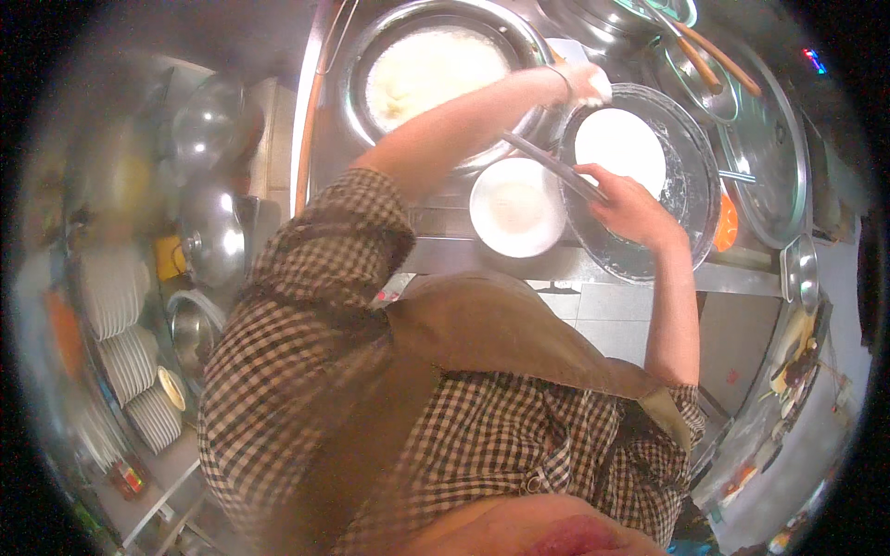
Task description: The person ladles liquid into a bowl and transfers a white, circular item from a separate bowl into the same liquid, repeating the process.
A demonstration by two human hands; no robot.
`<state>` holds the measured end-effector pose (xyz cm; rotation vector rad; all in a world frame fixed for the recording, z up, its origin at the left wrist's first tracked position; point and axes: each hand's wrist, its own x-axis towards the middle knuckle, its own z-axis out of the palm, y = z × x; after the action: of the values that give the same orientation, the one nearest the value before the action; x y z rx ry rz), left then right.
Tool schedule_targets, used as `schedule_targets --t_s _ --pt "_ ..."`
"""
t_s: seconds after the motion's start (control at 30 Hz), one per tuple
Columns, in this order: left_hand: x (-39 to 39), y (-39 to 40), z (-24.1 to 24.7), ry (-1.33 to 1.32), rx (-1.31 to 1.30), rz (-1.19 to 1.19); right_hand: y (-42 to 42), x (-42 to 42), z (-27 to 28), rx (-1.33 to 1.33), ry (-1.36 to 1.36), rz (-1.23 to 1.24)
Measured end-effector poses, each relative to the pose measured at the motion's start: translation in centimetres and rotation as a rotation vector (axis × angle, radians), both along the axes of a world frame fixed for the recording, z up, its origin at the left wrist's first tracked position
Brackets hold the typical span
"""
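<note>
My left hand [591, 82] reaches across to the far rim of a dark round basin [685, 229] dusted with white powder. Something white is at its fingers, but blur and glare hide whether it is held or stuck on. My right hand [636, 208] grips a metal utensil handle [549, 161], which points toward the wok. Below that hand, inside the basin, lies a bright white round thing [619, 149], too overexposed to identify. A white bowl [518, 207] with pale contents stands left of the basin. Beyond my left forearm is a metal wok [356, 76] of pale, frothy liquid [434, 73].
Wooden-handled utensils [702, 66] rest over a metal pot [695, 104] at the upper right. A large round lid [768, 153] leans right of the basin, near an orange object [726, 221]. Stacked white plates [128, 365] and metal lids [212, 229] are at my left.
</note>
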<state>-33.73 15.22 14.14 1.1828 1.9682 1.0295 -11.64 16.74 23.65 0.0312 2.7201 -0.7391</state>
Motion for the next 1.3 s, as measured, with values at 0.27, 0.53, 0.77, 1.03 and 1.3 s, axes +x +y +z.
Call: schedule_targets --t_s 0.27,0.53,0.77,1.03,1.3 --pt "-11.6 -16.5 3.3 -0.243 0.152 0.298 -0.8 1.5 1.8 -0.635 0.331 -0.493" --pt "-17.3 -22.5 -0.5 -0.192 0.177 0.419 -7.8 -6.0 -5.7 -0.655 0.480 -0.664" --pt "-15.5 -21.9 1.2 -0.256 0.236 0.408 -9.2 -6.0 -5.4 -0.612 0.435 -0.610" --pt "-17.2 -20.5 0.4 -0.332 0.245 0.342 -8.4 -8.0 -7.6 -0.560 0.468 -0.406" --pt "-18.1 -20.2 -0.4 -0.193 0.185 0.379 -7.2 -7.4 -5.0 -0.555 0.370 -0.482"
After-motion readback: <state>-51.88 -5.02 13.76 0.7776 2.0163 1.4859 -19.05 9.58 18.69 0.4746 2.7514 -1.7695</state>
